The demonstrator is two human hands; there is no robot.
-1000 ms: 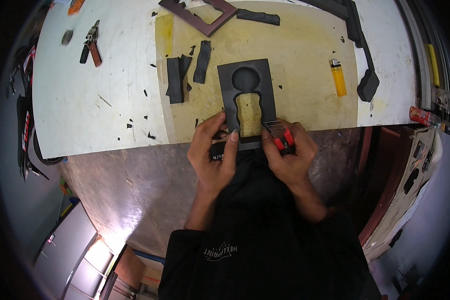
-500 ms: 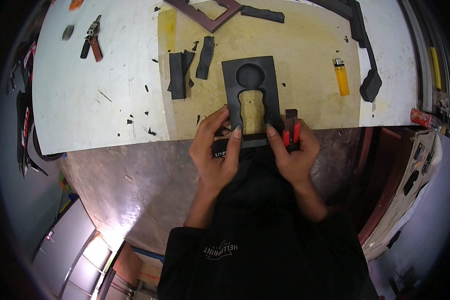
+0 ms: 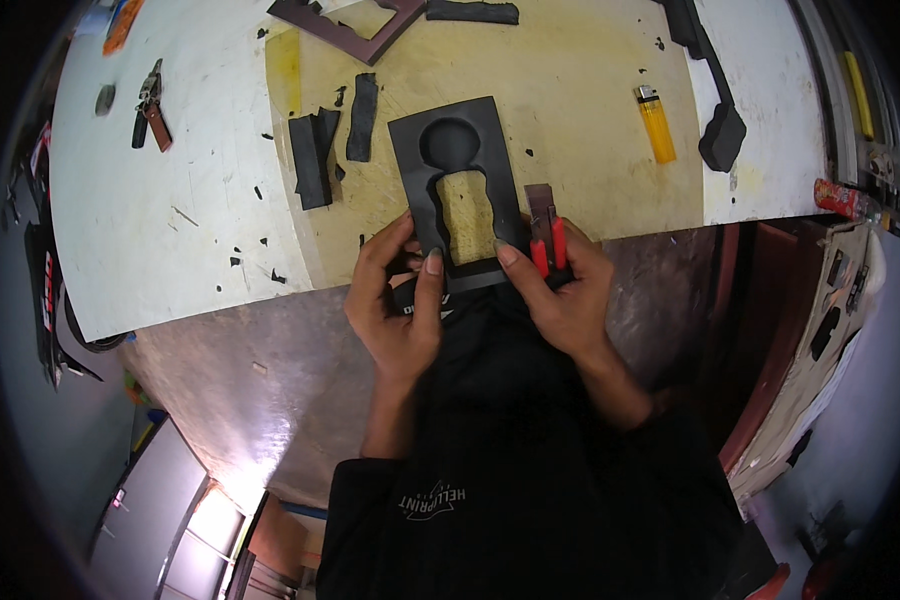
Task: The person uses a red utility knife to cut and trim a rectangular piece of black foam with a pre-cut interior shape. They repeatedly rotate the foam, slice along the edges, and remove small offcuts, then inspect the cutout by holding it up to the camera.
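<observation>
A black rectangular foam-like insert (image 3: 415,145) is held between my two hands at the table's front edge. It has a round recess at its far end and a wavy-sided opening through which the yellowish mat shows. My left hand (image 3: 395,300) grips the near left corner, thumb on top and fingers at the side. At the near right corner, my right hand (image 3: 570,300) presses its thumb on the top face. A tool with red grips (image 3: 558,245) and a flat dark head sits between that hand's thumb and fingers; its exact kind is unclear.
Black strips (image 3: 363,118) and crumbs are scattered on the yellowish mat (image 3: 580,90). A maroon frame (image 3: 375,50) lies far back, a yellow lighter (image 3: 657,130) to the right. A folding multi-tool (image 3: 152,108) rests at far left. A long black piece (image 3: 722,135) lies at far right.
The whole view has shifted, so the table things appear farther left. The black insert has turned slightly anticlockwise in my hands. Both hands keep their grip.
</observation>
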